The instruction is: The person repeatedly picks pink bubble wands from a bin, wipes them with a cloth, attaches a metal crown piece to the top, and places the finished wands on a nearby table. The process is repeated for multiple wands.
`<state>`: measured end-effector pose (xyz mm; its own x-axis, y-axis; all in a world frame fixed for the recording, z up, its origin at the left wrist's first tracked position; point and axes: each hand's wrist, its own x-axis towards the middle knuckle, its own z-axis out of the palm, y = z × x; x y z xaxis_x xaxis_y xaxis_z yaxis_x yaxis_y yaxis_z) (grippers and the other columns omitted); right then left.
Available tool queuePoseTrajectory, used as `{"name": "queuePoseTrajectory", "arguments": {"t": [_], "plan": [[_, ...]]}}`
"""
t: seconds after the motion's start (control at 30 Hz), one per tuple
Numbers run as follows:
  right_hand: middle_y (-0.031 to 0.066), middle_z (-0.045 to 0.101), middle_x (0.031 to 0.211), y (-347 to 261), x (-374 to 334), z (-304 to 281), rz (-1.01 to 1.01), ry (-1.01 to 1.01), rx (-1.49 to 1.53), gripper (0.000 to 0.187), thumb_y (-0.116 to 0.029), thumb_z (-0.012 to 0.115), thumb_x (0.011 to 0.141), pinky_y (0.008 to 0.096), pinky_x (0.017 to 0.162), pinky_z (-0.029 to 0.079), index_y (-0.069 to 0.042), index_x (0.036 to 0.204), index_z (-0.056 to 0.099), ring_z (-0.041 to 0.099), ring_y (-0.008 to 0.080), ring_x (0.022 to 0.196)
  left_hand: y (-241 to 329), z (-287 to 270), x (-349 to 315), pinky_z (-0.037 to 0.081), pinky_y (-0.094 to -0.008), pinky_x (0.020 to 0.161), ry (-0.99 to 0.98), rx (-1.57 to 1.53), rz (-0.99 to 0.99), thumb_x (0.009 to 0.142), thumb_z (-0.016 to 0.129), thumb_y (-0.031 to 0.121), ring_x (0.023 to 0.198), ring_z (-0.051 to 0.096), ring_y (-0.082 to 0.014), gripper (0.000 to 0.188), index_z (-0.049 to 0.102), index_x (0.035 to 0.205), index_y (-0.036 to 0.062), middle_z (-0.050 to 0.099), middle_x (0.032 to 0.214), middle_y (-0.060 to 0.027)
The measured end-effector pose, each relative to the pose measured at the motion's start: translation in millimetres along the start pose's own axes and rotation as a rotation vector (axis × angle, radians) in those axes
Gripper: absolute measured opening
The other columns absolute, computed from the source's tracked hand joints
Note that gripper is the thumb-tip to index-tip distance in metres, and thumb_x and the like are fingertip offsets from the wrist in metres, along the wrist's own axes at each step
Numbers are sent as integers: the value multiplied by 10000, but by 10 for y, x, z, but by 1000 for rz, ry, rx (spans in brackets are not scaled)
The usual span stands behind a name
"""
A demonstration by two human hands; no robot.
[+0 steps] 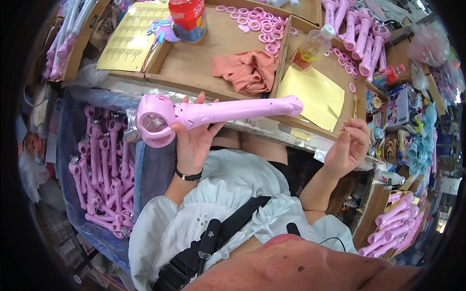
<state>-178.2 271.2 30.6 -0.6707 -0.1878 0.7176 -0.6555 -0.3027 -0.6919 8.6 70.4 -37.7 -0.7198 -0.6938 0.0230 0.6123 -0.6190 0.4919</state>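
A pink toy wand (233, 111) lies across my left hand (194, 140), its round head with a clear window to the left and its handle reaching right. The fingers and thumb of that hand close around the neck just right of the head. My right hand (350, 145) is raised near the table's edge, thumb and forefinger pinched together. A thin greyish sliver (334, 114) shows by those fingertips; I cannot make out what it is. Beyond it lies a yellow sheet of paper (315, 97) in a cardboard tray, with the wand's handle end over its left edge.
A blue-lined bin (145, 169) at the left holds several pink wands. On the cardboard trays lie pink rings (264, 24), an orange cloth (247, 70), a bottle (310, 51) and a red packaged container (188, 19). More pink wand parts (361, 34) stand far right; others (395, 225) fill a box lower right.
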Motion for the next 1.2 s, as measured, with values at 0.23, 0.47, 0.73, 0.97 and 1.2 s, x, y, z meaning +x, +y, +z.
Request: {"name": "queuePoseTrajectory", "arguments": {"t": [0.23, 0.47, 0.73, 0.97, 1.2], "plan": [[108, 587, 841, -99, -264, 354, 516, 20, 437, 84, 25, 566, 854, 238, 621, 442, 14, 919, 513, 532, 125, 670, 26, 137, -100, 332, -565, 1031, 38, -72, -49, 804, 501, 591, 1286, 355, -325, 684, 326, 1337, 200, 394, 1375, -67], [77, 596, 799, -16, -514, 690, 778, 81, 491, 71, -61, 593, 876, 209, 518, 413, -14, 876, 539, 503, 87, 614, -31, 294, -188, 331, -564, 1028, 161, -51, -46, 826, 461, 603, 1235, 417, -273, 608, 368, 1272, 201, 431, 1319, -68], [95, 602, 782, 42, -660, 815, 617, 55, 318, 87, -47, 611, 862, 193, 512, 399, -13, 889, 536, 489, 83, 565, -55, 380, -226, 332, -554, 1031, 93, -42, -45, 932, 396, 474, 1268, 384, -300, 493, 312, 1334, 201, 358, 1385, -89], [105, 608, 799, 58, -683, 823, 540, 48, 278, 90, -32, 609, 860, 192, 502, 400, -11, 898, 530, 492, 81, 563, -32, 400, -246, 323, -556, 1037, 68, -36, -41, 932, 398, 472, 1280, 371, -303, 503, 297, 1347, 206, 350, 1396, -86], [115, 617, 816, 62, -700, 827, 530, 27, 271, 87, -34, 602, 865, 191, 506, 414, -7, 900, 528, 496, 79, 561, -31, 388, -255, 321, -555, 1038, 64, -16, -39, 927, 402, 482, 1283, 370, -297, 510, 299, 1348, 212, 352, 1398, -84]]}}
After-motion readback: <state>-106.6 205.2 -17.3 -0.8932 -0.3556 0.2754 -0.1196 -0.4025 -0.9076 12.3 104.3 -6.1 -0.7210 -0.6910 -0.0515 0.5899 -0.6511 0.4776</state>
